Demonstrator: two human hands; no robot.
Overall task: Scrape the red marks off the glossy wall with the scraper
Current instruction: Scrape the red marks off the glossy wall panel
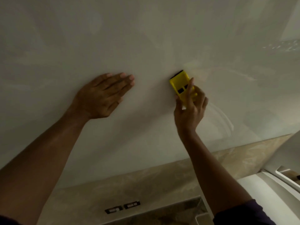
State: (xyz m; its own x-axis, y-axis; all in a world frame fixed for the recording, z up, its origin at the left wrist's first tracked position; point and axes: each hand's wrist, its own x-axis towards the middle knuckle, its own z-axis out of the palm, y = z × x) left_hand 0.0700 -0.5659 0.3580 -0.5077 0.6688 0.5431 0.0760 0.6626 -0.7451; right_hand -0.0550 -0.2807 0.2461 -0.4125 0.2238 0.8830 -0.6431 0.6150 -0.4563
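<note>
The glossy wall [146, 38] fills the view, with no red marks visible near either hand. Below the arms runs a marbled band holding two dark sockets [122, 207]. The left hand [103, 96] lies flat, fingers together, bracing. The right hand [190, 108] pinches the yellow scraper [180, 83], blade edge on the wall. Scraping seems underway; next calls for a firm, shallow-angled push.
</note>
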